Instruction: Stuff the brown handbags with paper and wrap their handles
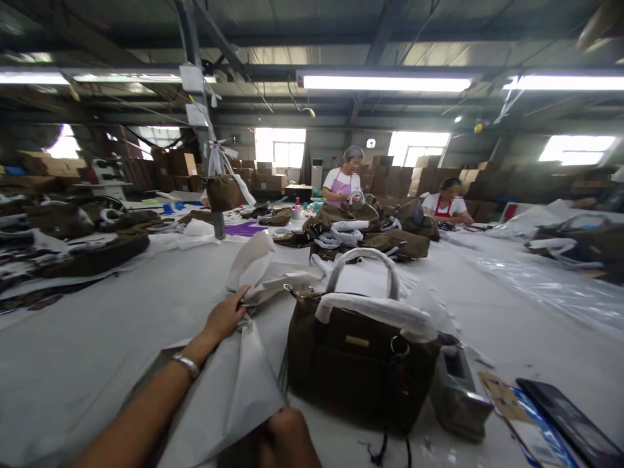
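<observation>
My left hand (228, 316), with a silver bracelet at the wrist, pinches the upper part of a large sheet of white wrapping paper (234, 390), which is creased and folded. Low in the view, my right hand (290, 437) is closed at the sheet's lower edge; its fingertips are partly hidden. Just to the right of both hands stands an upright dark olive handbag (336, 364). White wrapping covers its handles (375, 311), and a small metal plate sits on its front. More loose white paper (280, 279) lies behind my left hand.
Right of the handbag are a grey metal box (461, 396) and a dark phone-like device (570, 416). A pile of olive bags (370, 227) lies farther back, with two people (336, 185) behind it. A post (218, 224) rises from the table; more bags (88, 240) lie left.
</observation>
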A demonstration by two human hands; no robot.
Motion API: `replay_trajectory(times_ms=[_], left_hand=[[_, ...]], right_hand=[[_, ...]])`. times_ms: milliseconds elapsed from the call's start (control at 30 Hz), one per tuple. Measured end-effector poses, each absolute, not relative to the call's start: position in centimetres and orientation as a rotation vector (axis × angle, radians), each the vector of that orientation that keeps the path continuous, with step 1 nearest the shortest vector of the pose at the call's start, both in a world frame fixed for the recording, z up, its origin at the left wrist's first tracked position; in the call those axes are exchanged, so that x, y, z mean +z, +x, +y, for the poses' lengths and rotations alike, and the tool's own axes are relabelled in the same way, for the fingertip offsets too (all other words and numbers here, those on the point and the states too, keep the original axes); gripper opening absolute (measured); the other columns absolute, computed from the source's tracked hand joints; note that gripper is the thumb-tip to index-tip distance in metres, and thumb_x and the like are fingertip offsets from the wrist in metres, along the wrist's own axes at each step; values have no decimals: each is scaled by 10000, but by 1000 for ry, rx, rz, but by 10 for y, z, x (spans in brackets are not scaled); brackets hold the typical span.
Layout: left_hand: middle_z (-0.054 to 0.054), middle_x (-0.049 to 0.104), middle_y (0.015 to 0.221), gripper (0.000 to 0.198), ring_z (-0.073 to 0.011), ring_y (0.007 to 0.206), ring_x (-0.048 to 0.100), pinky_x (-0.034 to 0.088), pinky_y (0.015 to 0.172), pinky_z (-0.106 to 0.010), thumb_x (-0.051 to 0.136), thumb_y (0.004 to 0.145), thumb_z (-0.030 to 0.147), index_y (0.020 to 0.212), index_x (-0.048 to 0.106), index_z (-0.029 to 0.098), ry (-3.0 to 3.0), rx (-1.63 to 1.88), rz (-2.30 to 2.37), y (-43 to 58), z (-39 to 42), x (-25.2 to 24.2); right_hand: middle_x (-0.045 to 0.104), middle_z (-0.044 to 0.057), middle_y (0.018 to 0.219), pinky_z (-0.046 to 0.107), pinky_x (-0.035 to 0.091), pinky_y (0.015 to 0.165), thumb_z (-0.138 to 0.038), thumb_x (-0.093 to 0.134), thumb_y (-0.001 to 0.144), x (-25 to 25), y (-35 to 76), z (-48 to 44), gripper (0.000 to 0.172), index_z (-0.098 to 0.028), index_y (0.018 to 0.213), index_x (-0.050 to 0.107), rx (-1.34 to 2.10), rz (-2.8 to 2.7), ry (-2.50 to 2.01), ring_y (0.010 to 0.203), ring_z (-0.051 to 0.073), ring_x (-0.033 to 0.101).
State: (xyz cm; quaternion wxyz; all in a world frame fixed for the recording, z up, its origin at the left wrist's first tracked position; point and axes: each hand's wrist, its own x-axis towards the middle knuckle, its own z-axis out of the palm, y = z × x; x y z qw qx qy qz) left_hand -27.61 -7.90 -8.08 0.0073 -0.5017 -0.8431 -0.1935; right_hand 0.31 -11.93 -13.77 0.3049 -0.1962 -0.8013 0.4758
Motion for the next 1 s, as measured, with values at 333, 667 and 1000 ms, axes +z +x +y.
replay_trajectory(times_ms=[333, 667, 1000], left_hand=[[-66, 641, 1443, 621, -311, 1264, 651, 527, 1029, -412, 461, 980, 351, 1586, 381, 242, -1536, -753, -2629, -299, -87, -101], [-86, 627, 1457, 655, -337, 1298, 624, 496, 1059, -428, 432, 945, 406, 1575, 400, 229, -1535, -875, -2633, -297, -88, -103], [-68, 680, 1389, 722, -308, 1306, 614, 460, 1119, -374, 568, 784, 499, 1422, 585, 161, -1712, -1084, -2592, -317, -98, -47]], right_hand=[[768, 157, 1140, 419, 575, 889, -407, 721, 728, -138, -7, -108, 639, -131, 1295, 619, 1919, -1378, -775, 983, 310, 757], [785, 45, 837, 332, 553, 750, -295, 758, 696, -115, -23, -103, 195, -184, 856, 750, 1732, -1490, -773, 874, 292, 741], [778, 66, 1150, 472, 585, 908, -436, 746, 743, -128, -32, -150, 676, -329, 1402, 637, 1718, -1866, -579, 1148, 358, 705]])
